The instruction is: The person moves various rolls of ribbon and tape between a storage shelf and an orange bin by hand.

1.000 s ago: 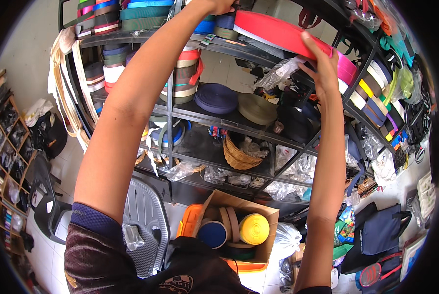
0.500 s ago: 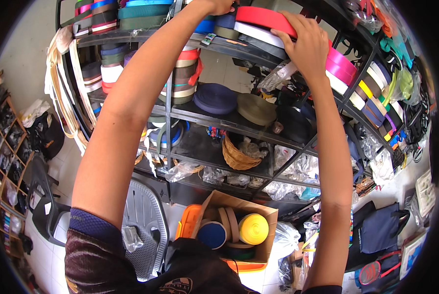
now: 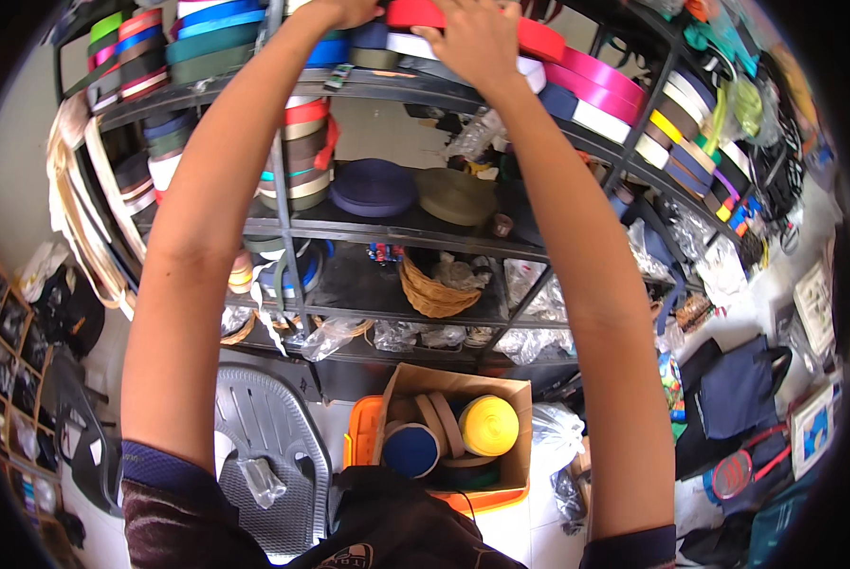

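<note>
Both arms reach up to the top shelf. My right hand (image 3: 477,40) grips a red roll of webbing (image 3: 413,13), its thumb at the front and its fingers over the top. To the left of that roll is my left hand (image 3: 351,11), partly cut off by the upper edge, so what its fingers do is hidden. Under the red roll lies a white roll (image 3: 415,45). Another red roll (image 3: 542,42) shows just right of my right hand, with bright pink rolls (image 3: 600,85) beyond it.
Navy (image 3: 373,187) and olive (image 3: 457,195) rolls lie on the middle shelf, above a wicker basket (image 3: 438,289). Below me stand a grey plastic chair (image 3: 271,408) and a cardboard box (image 3: 517,417) of webbing rolls, including a yellow one (image 3: 488,426). Bags hang at right.
The view has turned to the right, so the shelves sit further left. My right hand has slid left along the red roll; my left hand stays near its left end.
</note>
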